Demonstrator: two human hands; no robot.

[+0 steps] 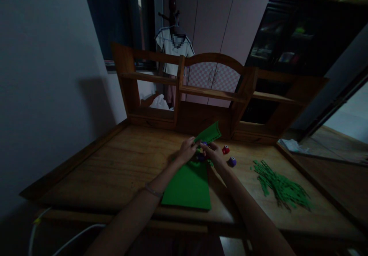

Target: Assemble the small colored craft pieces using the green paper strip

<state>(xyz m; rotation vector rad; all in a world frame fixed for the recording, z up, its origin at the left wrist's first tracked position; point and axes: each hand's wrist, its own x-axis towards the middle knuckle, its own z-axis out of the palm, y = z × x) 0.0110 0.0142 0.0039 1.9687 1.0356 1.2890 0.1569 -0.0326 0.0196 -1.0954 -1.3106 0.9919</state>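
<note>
My left hand is closed on the near left end of a green sheet, which has a row of holes along its edge and is raised above the desk. My right hand is closed around a small purple object at the sheet's lower edge; the fingers partly hide it. Below both hands, a stack of green paper lies on the wooden desk. Right of my right hand are a small red object and another purple one.
A pile of cut green strips lies on the right of the desk. Wooden shelves rise along the back. A white item sits at the far right corner, and a white cable hangs at the lower left.
</note>
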